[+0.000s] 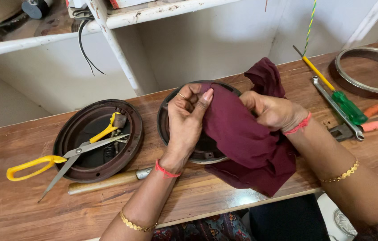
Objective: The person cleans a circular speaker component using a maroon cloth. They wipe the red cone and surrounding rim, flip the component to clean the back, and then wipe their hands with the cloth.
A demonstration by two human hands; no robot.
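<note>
Maroon cloth lies over the round metal plate on the counter. Left hand pinches its left edge; right hand grips its top, both hands closed on it.

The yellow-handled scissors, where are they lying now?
In the head view, the scissors lie open at the left, across the dark round cover, with a wooden-handled tool just below them.

Two dark round covers, one maroon cloth, one pair of scissors, one screwdriver, one spanner.
</note>
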